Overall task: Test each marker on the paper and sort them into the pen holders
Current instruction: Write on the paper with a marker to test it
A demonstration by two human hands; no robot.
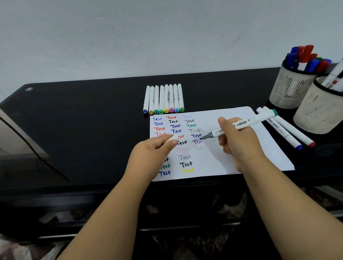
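A marker (244,123) is pinched in the right hand (237,138), uncapped, its grey tip hanging just over the paper (239,166) beside the third column of "Test" words. Its white cap (172,138) is pinched in the left hand (152,151), which lies over the paper's left part.

Step judged: test stroke. The tip is best brought to the bare space below the last faint word, pressed lightly, the sheet steadied by the left hand.

Right of the grip, two markers (287,128) lie beside two pen holders (292,90). Beyond it, a row of markers (163,99) waits.

Several words are hidden under the left hand. The near holder is cut off by the frame edge. Barrel print unreadable.
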